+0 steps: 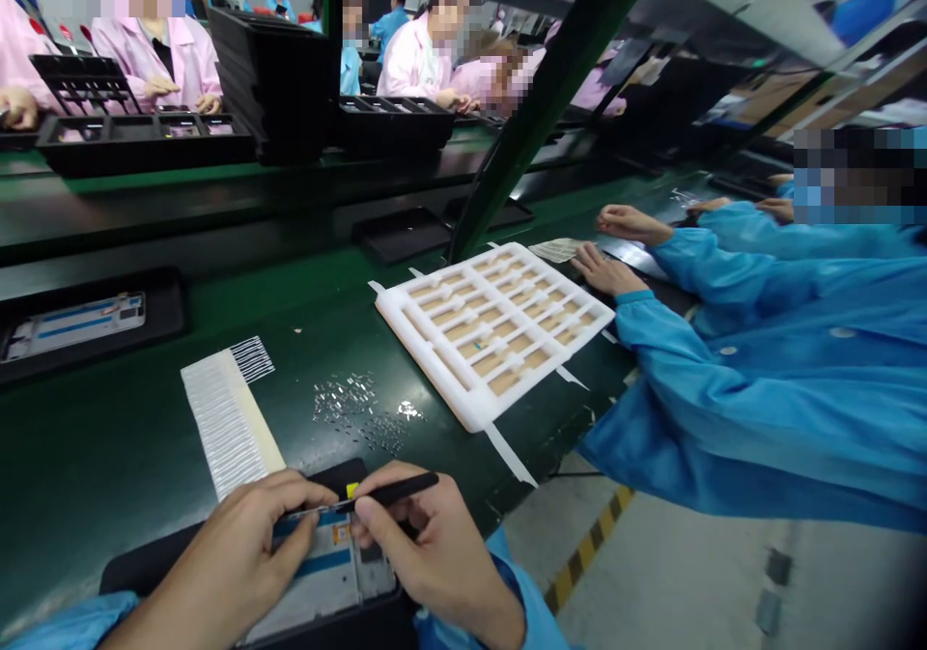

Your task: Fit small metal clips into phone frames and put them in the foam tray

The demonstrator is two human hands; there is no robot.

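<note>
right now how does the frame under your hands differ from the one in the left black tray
The frame under the left hand and right hand is near, partly covered; the one in the black tray is farther off, untouched. Both are pale with blue stripes in black holders.

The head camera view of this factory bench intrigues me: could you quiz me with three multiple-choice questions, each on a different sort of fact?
1. Where is the white foam tray?
A. On the green bench, ahead of the hands
B. On the floor
C. On a shelf overhead

2. What colour is the nearby co-worker's sleeve?
A. Pink
B. Blue
C. Yellow

3. How is the slim black tool held?
A. It lies untouched
B. It is pinched in the right hand
C. It hangs from a rack

Answers:
1. A, the tray rests on the bench surface.
2. B, the sleeve is bright blue.
3. B, the hand grips it above the bench.
</note>
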